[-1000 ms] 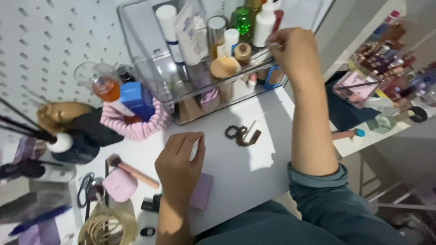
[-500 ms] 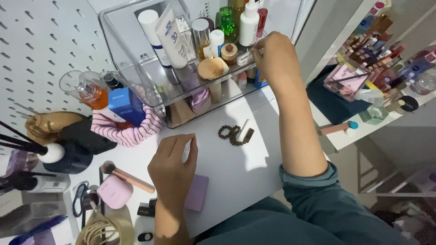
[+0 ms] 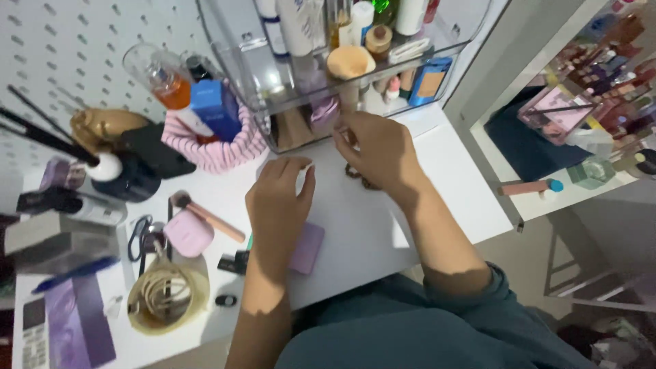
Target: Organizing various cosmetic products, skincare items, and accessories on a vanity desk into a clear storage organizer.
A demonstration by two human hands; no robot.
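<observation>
Hands over white desk [image 3: 383, 225], close together near the middle of the view. Left hand [image 3: 277, 205] palm-down, fingers curled, thumb and forefinger pinched on a small white scrap [image 3: 301, 172]; what kind of thing, too small to tell. Right hand [image 3: 379, 150] at 2 o'clock from the left, just beside it, fingers bent toward the thumb near the foot of the clear organiser [image 3: 246, 75]; whether anything is gripped there, cannot tell. Dark small items [image 3: 361, 179] half hidden under the right palm on the desk. Organiser at 12 o'clock, packed with bottles, tubes and a round tan sponge [image 3: 350, 61]. Lilac flat case [image 3: 307, 247] at 5 o'clock of the left hand, partly under the wrist. Pink striped pouch [image 3: 219, 149] at 10 o'clock, holding a blue box [image 3: 213, 106] and a bottle of orange liquid [image 3: 167, 85]. Makeup brush [image 3: 208, 215] and pink rounded case [image 3: 186, 234] at 9 o'clock; coiled cord [image 3: 164, 294] at 8 o'clock. Teal sleeve [image 3: 471, 290] at the right forearm.
</observation>
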